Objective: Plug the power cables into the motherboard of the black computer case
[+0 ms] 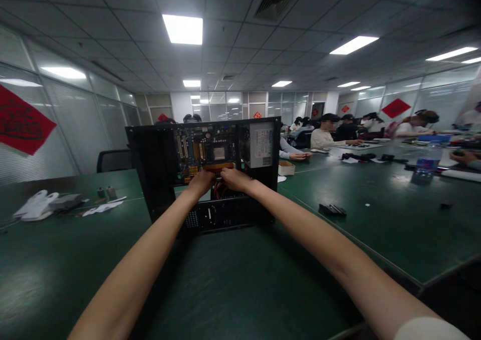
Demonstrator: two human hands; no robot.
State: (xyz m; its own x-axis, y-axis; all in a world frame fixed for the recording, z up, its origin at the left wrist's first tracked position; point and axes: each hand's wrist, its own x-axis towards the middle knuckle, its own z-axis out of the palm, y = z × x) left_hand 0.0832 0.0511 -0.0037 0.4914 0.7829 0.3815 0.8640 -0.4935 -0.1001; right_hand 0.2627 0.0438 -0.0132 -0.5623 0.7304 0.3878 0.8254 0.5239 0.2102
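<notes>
An open black computer case (233,222) stands on the green table, its inside facing me. A motherboard (195,142) with a square processor socket is mounted in it, and a silver power supply (261,144) sits at its upper right. Along the board's lower edge lies a long red strip (221,166) that looks like a memory stick. My left hand (202,181) is closed at its left end, and my right hand (236,179) is closed at its right end. The fingertips are partly hidden. Below the hands, thin red cables (227,192) hang inside the case.
On the left of the green table (233,290) are a white plastic bag (35,205), a grey box (67,202) and papers (103,208). To the right are a black part (332,210), a small carton (286,168) and a water bottle (429,159). Several people sit beyond.
</notes>
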